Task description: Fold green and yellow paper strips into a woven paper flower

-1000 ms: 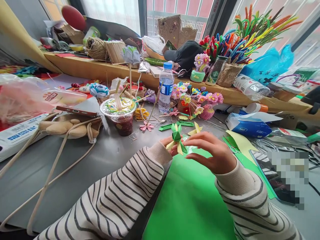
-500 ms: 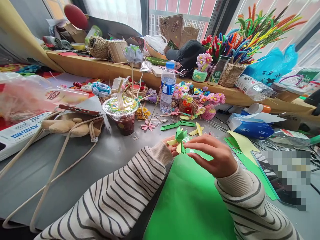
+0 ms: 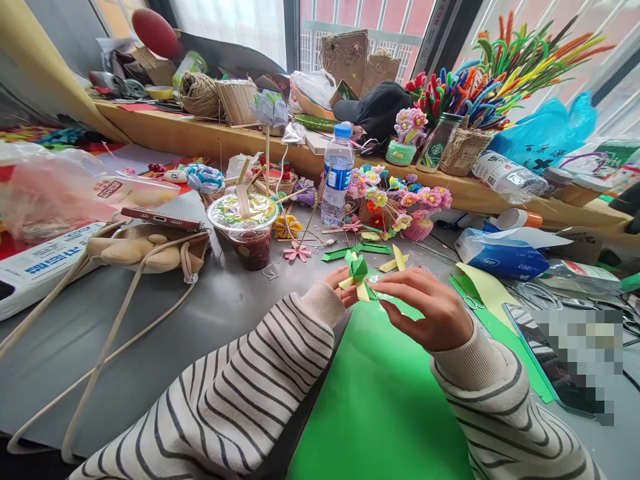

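Over the front of the desk, a folded paper flower (image 3: 358, 268) with a green bud and pale yellow and green strips rests in my left hand (image 3: 340, 283). The fingers of that hand are curled behind and under it, partly hidden by the paper. From the right, my right hand (image 3: 433, 307) reaches to the flower's edge, with thumb and forefinger at a green strip and the other fingers stretched out. Beneath lies a large sheet of green paper (image 3: 385, 393). Just behind the hands are folded green strips (image 3: 357, 251) and crossed yellow strips (image 3: 396, 259).
A lidded drink cup (image 3: 250, 243) and a water bottle (image 3: 337, 177) stand behind my hands. At left lies a beige bag (image 3: 140, 252) with a phone (image 3: 163, 220) on it. Scissors (image 3: 473, 302), a tissue pack (image 3: 500, 253) and another phone (image 3: 540, 360) are on the right.
The flower has turned and tilted slightly in my left hand, so its yellow strips point more towards me. My right hand stays beside it. The camera view has shifted a little.
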Action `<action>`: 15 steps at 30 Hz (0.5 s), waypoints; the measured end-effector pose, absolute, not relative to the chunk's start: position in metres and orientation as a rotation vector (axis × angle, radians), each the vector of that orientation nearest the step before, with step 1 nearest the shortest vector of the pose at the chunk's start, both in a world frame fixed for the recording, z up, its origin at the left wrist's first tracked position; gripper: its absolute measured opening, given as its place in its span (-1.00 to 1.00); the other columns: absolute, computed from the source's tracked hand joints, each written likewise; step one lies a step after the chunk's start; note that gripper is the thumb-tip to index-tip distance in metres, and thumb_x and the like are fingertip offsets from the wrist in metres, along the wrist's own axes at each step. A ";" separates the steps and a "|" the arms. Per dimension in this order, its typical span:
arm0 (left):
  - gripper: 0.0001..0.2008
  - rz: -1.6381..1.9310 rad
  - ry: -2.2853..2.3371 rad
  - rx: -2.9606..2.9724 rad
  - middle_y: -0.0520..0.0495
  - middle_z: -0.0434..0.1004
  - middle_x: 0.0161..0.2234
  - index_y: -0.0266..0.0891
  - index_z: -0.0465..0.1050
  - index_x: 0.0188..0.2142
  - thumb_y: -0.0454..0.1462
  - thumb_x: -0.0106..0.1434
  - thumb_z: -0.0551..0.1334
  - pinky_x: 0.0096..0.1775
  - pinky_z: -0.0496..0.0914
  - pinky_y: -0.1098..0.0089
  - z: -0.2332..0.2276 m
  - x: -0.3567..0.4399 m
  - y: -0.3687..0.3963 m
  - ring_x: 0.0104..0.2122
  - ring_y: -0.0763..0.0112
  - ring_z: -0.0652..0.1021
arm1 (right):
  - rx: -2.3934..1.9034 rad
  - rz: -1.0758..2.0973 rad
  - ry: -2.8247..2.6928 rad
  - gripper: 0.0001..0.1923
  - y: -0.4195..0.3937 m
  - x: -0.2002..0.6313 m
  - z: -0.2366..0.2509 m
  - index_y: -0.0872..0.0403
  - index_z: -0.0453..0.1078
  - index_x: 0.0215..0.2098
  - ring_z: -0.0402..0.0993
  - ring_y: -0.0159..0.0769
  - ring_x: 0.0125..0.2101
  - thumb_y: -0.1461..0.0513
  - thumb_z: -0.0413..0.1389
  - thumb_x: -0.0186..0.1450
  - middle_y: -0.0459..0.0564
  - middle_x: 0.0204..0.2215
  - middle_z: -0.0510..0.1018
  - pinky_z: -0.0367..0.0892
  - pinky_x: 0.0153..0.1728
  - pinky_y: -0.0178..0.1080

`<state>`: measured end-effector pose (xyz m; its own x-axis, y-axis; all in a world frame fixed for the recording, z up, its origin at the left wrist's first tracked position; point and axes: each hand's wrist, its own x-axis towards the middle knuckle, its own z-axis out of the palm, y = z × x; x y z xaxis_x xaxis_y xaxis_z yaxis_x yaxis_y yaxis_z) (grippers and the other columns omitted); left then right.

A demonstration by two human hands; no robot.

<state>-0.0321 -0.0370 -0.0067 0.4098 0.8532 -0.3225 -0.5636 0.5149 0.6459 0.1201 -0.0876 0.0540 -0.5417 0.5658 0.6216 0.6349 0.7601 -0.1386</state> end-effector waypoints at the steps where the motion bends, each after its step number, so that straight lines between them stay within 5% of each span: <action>1: -0.84 0.957 0.701 0.453 0.03 0.43 -0.53 -0.28 0.24 -0.33 -0.36 0.04 0.14 -0.34 0.35 0.49 -0.002 -0.033 -0.037 -0.49 0.51 0.48 | -0.917 -0.115 -2.282 -0.74 -0.087 0.121 0.054 0.06 0.33 -0.23 0.37 -0.32 -0.34 0.32 0.04 0.08 0.01 -0.36 0.48 0.33 -0.32 -0.23; 15: -0.85 1.143 0.835 0.428 -0.06 0.46 -0.53 -0.34 0.35 -0.45 -0.34 -0.08 0.25 -0.39 0.38 0.44 0.000 -0.031 -0.037 -0.51 0.44 0.49 | -0.981 -0.195 -2.273 -0.85 -0.078 0.123 0.037 0.08 0.40 -0.34 0.39 -0.33 -0.39 0.28 0.02 0.14 0.01 -0.44 0.49 0.34 -0.38 -0.26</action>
